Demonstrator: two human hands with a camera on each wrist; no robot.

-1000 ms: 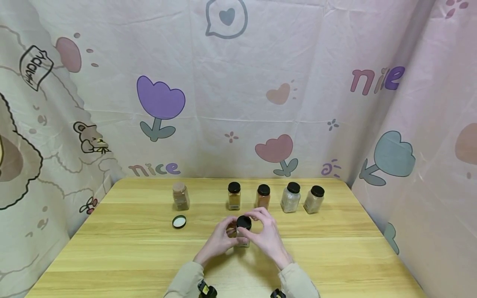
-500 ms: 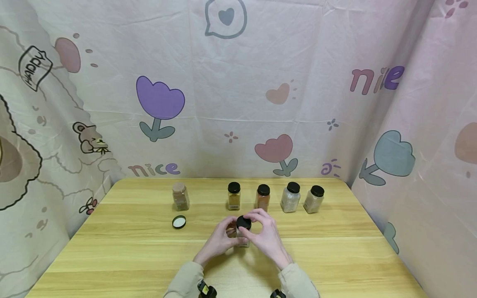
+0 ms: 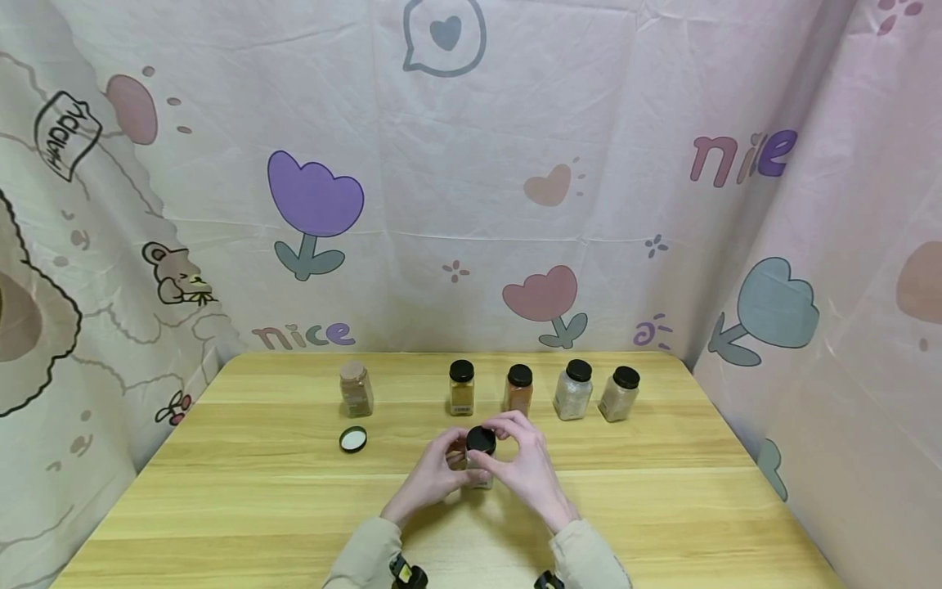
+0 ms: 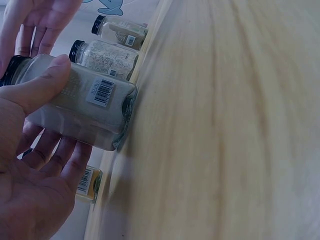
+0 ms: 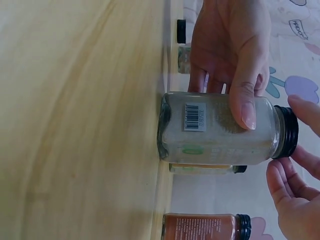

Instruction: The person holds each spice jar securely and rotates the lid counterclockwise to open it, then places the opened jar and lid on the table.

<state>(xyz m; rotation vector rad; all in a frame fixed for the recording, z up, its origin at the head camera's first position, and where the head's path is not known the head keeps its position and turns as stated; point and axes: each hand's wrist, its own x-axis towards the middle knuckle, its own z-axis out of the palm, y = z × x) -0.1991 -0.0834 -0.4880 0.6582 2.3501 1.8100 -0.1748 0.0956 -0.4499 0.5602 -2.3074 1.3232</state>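
left hand point(image 3: 432, 476) grips one jar point(image 5: 210, 142), right hand point(image 3: 526, 465) its lid point(image 3: 482, 439), with five jars point(image 3: 462, 394) and one cap point(image 3: 353, 439) beyond.

Between left hand point(image 3: 434, 470) and right hand point(image 3: 527, 462): one held jar point(image 5: 210, 144). Behind these, on the table point(image 3: 257, 499), from middle toward right: four jars point(image 3: 519, 390) in row. Further left: single jar point(image 3: 356, 393); just before it, loose lid point(image 3: 353, 439). Behind all: curtain point(image 3: 441, 221).
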